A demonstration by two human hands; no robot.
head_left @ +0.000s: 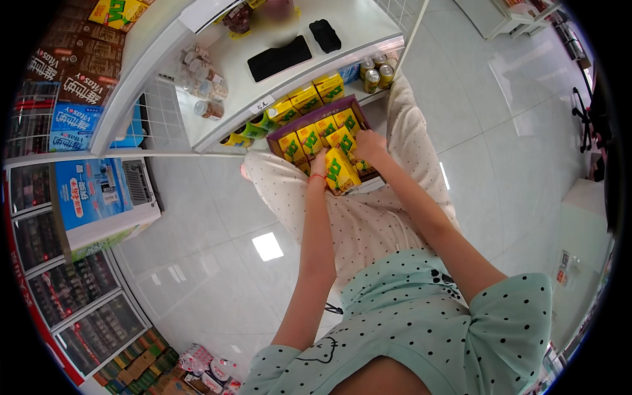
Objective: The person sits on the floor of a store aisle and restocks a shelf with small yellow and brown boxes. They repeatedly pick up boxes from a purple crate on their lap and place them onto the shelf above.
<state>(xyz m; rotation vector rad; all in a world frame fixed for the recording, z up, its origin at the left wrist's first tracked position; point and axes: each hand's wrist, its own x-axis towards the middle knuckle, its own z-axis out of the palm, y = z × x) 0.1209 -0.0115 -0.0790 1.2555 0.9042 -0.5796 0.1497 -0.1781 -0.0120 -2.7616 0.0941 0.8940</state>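
A purple-rimmed open box (360,113) full of yellow drink cartons (290,146) rests at the front of the low shelf, between my knees. My left hand (319,166), with a red band at the wrist, is closed around the side of a larger-looking yellow carton (342,172) at the box's near edge; that carton partly hides its fingers. My right hand (371,145) is curled at the right side of the box, its fingers against a tilted yellow carton (340,139). The fingertips are partly hidden there.
Behind the box, more yellow cartons (305,99) line the shelf, with cans (372,79) at its right end. A phone (280,58) and a small black case (325,36) lie on the white shelf above, near clear jars (209,110). Stacked blue cartons (92,187) stand left.
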